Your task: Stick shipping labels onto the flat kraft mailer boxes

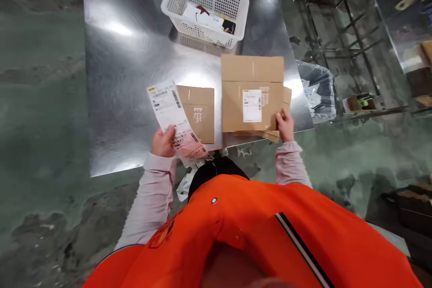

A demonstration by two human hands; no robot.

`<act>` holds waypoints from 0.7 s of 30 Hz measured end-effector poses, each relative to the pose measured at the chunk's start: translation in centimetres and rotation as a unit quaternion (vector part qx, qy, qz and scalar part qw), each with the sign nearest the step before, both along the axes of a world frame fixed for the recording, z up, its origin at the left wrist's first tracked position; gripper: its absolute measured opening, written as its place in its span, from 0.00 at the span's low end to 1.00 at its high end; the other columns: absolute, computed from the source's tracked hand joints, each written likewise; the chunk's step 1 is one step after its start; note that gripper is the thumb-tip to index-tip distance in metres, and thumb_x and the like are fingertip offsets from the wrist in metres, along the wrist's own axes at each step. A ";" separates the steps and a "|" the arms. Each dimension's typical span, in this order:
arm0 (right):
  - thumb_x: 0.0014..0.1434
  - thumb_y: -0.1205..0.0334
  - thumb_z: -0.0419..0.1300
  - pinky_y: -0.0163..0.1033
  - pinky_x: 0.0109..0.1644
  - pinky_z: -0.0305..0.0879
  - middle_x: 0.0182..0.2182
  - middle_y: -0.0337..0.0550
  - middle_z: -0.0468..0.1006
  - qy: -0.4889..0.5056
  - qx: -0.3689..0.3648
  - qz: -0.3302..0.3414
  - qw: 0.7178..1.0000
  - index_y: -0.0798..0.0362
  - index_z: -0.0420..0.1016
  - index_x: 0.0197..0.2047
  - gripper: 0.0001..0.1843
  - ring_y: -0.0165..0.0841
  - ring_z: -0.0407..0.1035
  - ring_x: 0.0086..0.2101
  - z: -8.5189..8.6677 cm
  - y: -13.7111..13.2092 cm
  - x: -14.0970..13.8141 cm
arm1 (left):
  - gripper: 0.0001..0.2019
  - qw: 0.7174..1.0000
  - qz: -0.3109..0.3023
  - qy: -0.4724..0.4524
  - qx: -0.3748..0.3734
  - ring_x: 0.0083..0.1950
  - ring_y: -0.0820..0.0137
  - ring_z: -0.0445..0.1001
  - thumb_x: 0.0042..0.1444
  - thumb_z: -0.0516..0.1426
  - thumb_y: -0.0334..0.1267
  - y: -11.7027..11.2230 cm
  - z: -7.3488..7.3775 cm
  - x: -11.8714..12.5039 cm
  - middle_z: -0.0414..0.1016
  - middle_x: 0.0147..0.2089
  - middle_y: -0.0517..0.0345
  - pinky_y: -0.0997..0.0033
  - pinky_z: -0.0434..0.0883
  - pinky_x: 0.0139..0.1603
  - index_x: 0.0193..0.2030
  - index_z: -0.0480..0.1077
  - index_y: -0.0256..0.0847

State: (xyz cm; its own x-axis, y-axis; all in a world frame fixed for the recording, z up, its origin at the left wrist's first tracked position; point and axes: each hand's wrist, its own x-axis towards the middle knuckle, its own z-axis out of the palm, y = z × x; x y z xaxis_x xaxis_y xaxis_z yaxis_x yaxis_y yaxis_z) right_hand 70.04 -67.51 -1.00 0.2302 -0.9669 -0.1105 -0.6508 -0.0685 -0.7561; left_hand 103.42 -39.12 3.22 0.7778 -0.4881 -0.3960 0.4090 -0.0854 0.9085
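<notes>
My left hand [164,141] pinches a long strip of printed shipping labels [168,107], which hangs down toward the table's front edge. Partly behind the strip lies a flat brown cardboard box [205,121] with white lettering. My right hand [285,125] grips the lower right corner of a larger flattened cardboard box [232,103]. A white shipping label [252,114] is stuck on that box's face, beside its white print. More flat cardboard [287,95] shows from under the larger box.
A white plastic basket [173,6] with printed cards or packets inside stands at the back of the shiny metal table [114,67]. Right of the table is a bin with a clear liner [326,85] holding paper scraps. A metal frame [354,24] stands beyond it.
</notes>
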 end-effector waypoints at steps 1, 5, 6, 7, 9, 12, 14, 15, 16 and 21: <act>0.65 0.48 0.55 0.55 0.60 0.69 0.58 0.68 0.73 0.051 -0.004 -0.011 0.999 0.64 0.66 0.66 0.34 0.46 0.71 0.56 1.0 -0.9 -1.1 | 0.36 1.000 -0.008 -0.002 -0.002 0.57 0.53 0.78 0.35 0.72 0.61 0.2 -0.1 -0.7 0.82 0.50 0.47 0.61 0.78 0.55 0.48 0.76 0.40; 0.55 0.47 0.69 0.52 0.53 0.72 0.54 0.66 0.76 0.104 0.077 0.080 0.988 0.62 0.73 0.59 0.35 0.45 0.73 0.48 3.1 2.5 3.6 | 0.41 0.998 -0.064 0.005 0.008 0.54 0.54 0.79 0.34 0.73 0.62 1.2 -0.9 -4.0 0.81 0.53 0.46 0.60 0.77 0.54 0.52 0.74 0.40; 0.52 0.47 0.71 0.50 0.52 0.73 0.51 0.61 0.78 0.057 0.134 0.151 0.978 0.61 0.73 0.58 0.36 0.42 0.74 0.44 3.0 4.9 6.2 | 0.40 0.995 -0.093 0.010 0.015 0.53 0.54 0.79 0.36 0.72 0.62 1.5 -1.1 -4.8 0.81 0.53 0.45 0.59 0.77 0.54 0.52 0.75 0.39; 0.50 0.48 0.73 0.47 0.51 0.74 0.49 0.55 0.80 -0.014 0.218 0.246 0.944 0.58 0.73 0.59 0.38 0.39 0.75 0.42 2.8 7.5 8.9 | 0.39 0.992 -0.126 0.018 0.024 0.52 0.54 0.79 0.37 0.72 0.62 1.7 -1.2 -5.4 0.81 0.52 0.45 0.58 0.77 0.54 0.52 0.75 0.38; 0.53 0.45 0.70 0.44 0.53 0.74 0.50 0.51 0.81 -0.143 0.297 0.306 0.893 0.56 0.74 0.56 0.33 0.37 0.76 0.44 2.0 13.0 13.5 | 0.38 0.983 -0.175 0.038 0.038 0.51 0.53 0.79 0.36 0.72 0.61 2.0 -1.4 -6.1 0.81 0.50 0.43 0.57 0.75 0.55 0.49 0.77 0.35; 0.58 0.43 0.66 0.44 0.55 0.73 0.49 0.50 0.82 -0.198 0.339 0.288 0.874 0.56 0.77 0.50 0.26 0.38 0.77 0.47 1.1 18.5 16.5 | 0.38 0.989 -0.126 0.055 0.045 0.50 0.54 0.78 0.27 0.75 0.58 2.2 -1.9 -5.5 0.82 0.46 0.44 0.58 0.73 0.56 0.44 0.77 0.34; 0.55 0.47 0.70 0.44 0.52 0.74 0.46 0.48 0.84 -0.163 0.356 0.313 0.865 0.56 0.79 0.48 0.24 0.39 0.78 0.45 0.9 19.4 17.0 | 0.36 0.994 -0.060 0.070 0.063 0.45 0.58 0.78 0.24 0.74 0.58 2.4 -2.6 -4.6 0.81 0.41 0.47 0.60 0.74 0.51 0.39 0.77 0.34; 0.53 0.50 0.71 0.43 0.51 0.74 0.45 0.47 0.84 -0.146 0.348 0.322 0.868 0.56 0.80 0.47 0.24 0.39 0.78 0.43 0.9 19.1 17.3 | 0.34 0.993 -0.041 0.081 0.074 0.42 0.60 0.77 0.24 0.74 0.58 2.5 -2.9 -4.3 0.81 0.37 0.49 0.61 0.74 0.48 0.36 0.76 0.34; 0.52 0.53 0.72 0.42 0.49 0.74 0.44 0.47 0.84 -0.133 0.331 0.325 0.876 0.56 0.80 0.47 0.22 0.38 0.78 0.42 1.1 18.5 17.6 | 0.32 0.992 -0.034 0.094 0.083 0.38 0.62 0.76 0.25 0.74 0.57 2.6 -3.2 -4.1 0.80 0.34 0.51 0.62 0.74 0.45 0.34 0.76 0.35; 0.57 0.58 0.68 0.38 0.40 0.69 0.31 0.44 0.84 -0.062 0.222 0.375 0.898 0.56 0.84 0.35 0.09 0.36 0.77 0.33 2.3 15.9 19.7 | 0.21 0.989 0.002 0.079 0.125 0.29 0.71 0.69 0.39 0.71 0.50 2.7 -4.7 -5.1 0.72 0.24 0.60 0.71 0.69 0.34 0.23 0.68 0.38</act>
State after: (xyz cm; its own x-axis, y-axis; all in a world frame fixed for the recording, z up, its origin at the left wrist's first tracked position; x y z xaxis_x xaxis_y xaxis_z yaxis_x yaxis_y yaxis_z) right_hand 89.78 -51.66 1.34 0.8356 -0.4014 -0.3750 -0.4564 -0.1273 -0.8806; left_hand 98.29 -36.39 -1.48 0.6978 -0.3559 -0.6216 0.5458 -0.2978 0.7832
